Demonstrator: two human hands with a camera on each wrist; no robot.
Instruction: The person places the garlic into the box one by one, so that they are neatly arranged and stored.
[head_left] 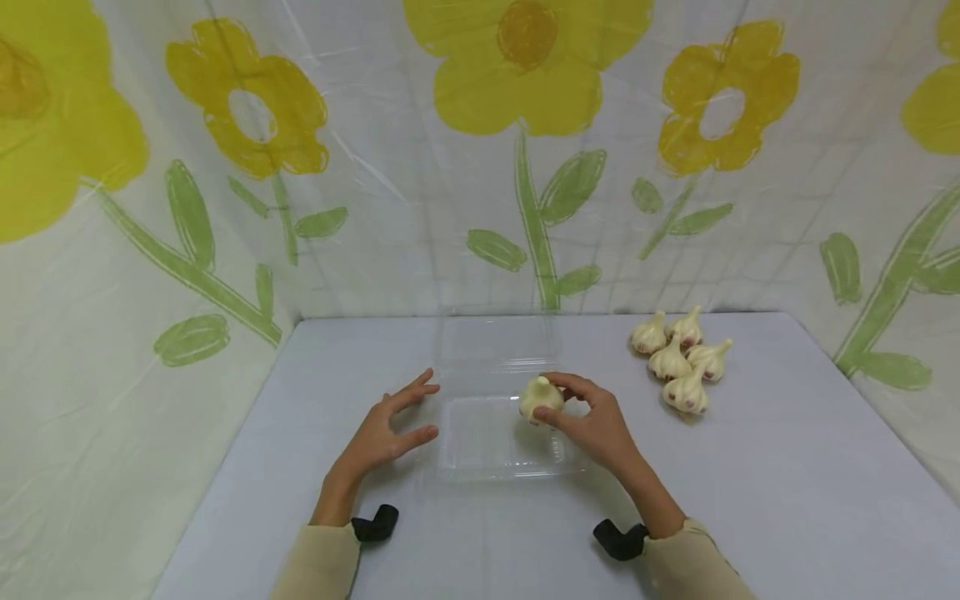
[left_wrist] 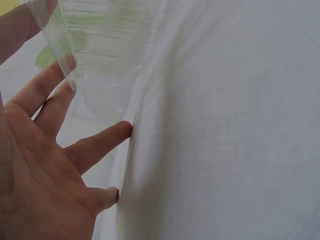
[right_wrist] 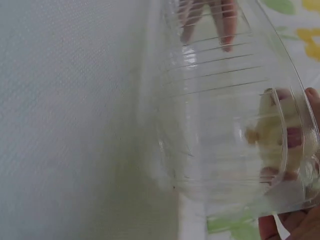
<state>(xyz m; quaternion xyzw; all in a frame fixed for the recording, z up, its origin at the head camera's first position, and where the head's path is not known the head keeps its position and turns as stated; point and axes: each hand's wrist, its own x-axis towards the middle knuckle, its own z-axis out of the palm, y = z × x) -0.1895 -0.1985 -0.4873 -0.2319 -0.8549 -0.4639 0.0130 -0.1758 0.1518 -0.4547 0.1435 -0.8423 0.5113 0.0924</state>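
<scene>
A clear plastic clamshell container (head_left: 480,433) lies with its lid (head_left: 495,337) folded back, away from the person. Over the right part of its base, my right hand (head_left: 596,421) holds a garlic bulb (head_left: 542,400) between thumb and fingers, stem up. In the right wrist view that garlic bulb (right_wrist: 275,135) shows through the ribbed plastic wall (right_wrist: 220,75). My left hand (head_left: 386,429) is at the container's left side, fingers spread and thumb apart, gripping nothing. From the left wrist, the fingers (left_wrist: 100,145) reach toward the table, with some fingertips at the container's edge (left_wrist: 70,75).
Several garlic bulbs (head_left: 678,362) sit in a cluster at the back right of the white-covered table (head_left: 750,483). A curtain (head_left: 360,208) printed with yellow flowers hangs behind the table and along both sides. Black wrist mounts (head_left: 621,540) sit near the sleeve cuffs.
</scene>
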